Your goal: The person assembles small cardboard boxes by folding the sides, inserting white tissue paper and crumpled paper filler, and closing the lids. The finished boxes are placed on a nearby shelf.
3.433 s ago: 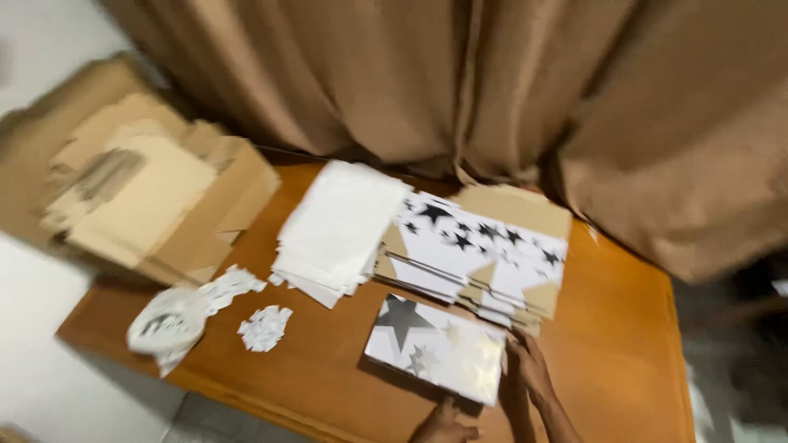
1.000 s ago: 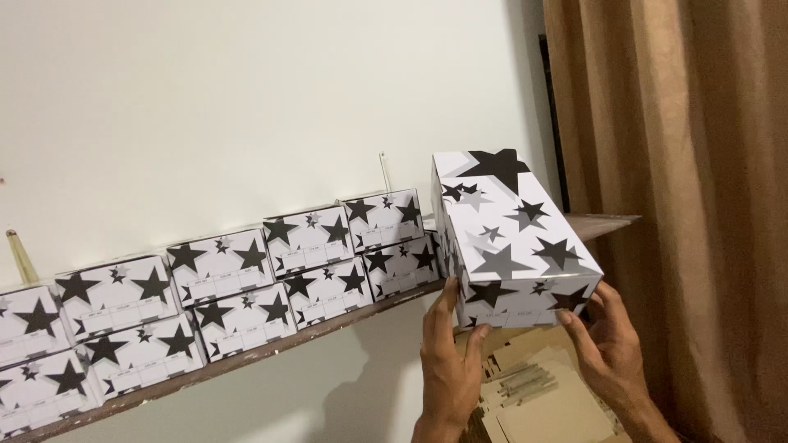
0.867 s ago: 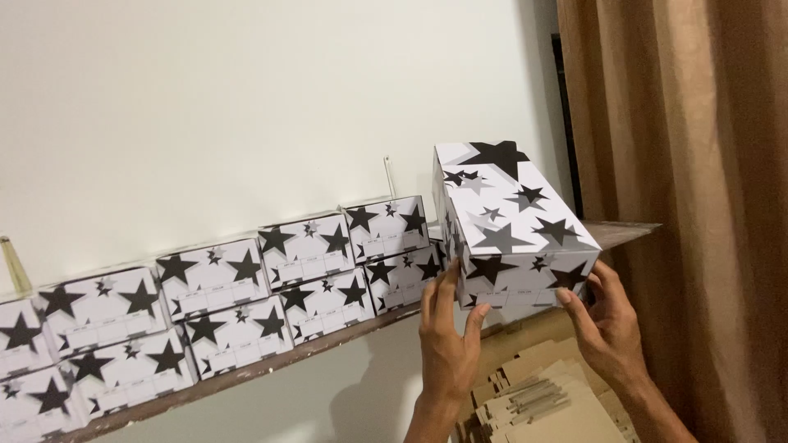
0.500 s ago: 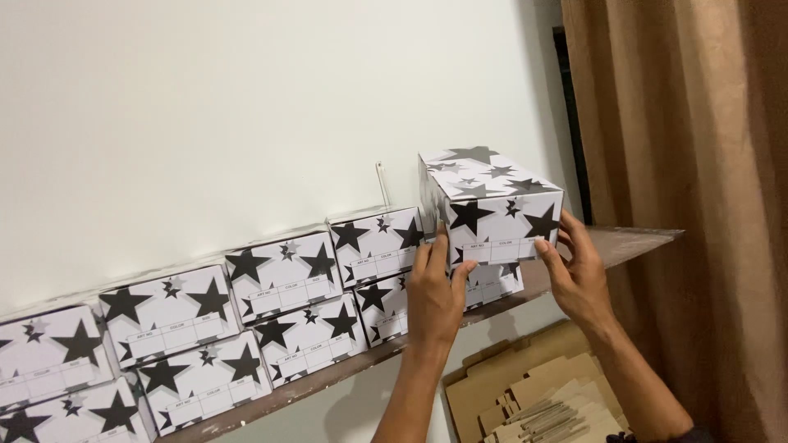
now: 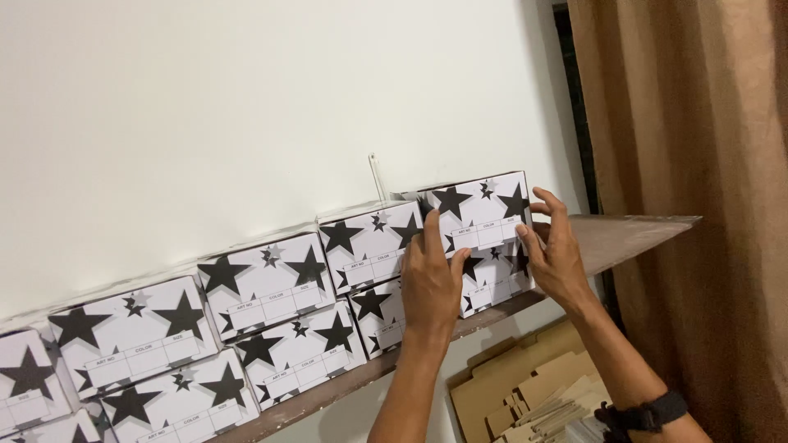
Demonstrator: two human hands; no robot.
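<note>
A white box with black stars (image 5: 480, 215) sits on top of another star box (image 5: 492, 279) at the right end of two stacked rows on a wooden wall shelf (image 5: 624, 234). My left hand (image 5: 431, 279) presses flat against the box's front left side, fingers up. My right hand (image 5: 558, 250) cups its right edge, fingers curled round the corner. Both hands hold the box in place against the wall.
More star boxes (image 5: 267, 283) fill the shelf to the left in two layers. A brown curtain (image 5: 706, 164) hangs at the right. Flattened cardboard (image 5: 525, 394) lies below the shelf. The white wall (image 5: 246, 107) is behind the boxes.
I lifted the star box from below the shelf up and onto the top row at the right end. It has turned so its labelled end faces me.
</note>
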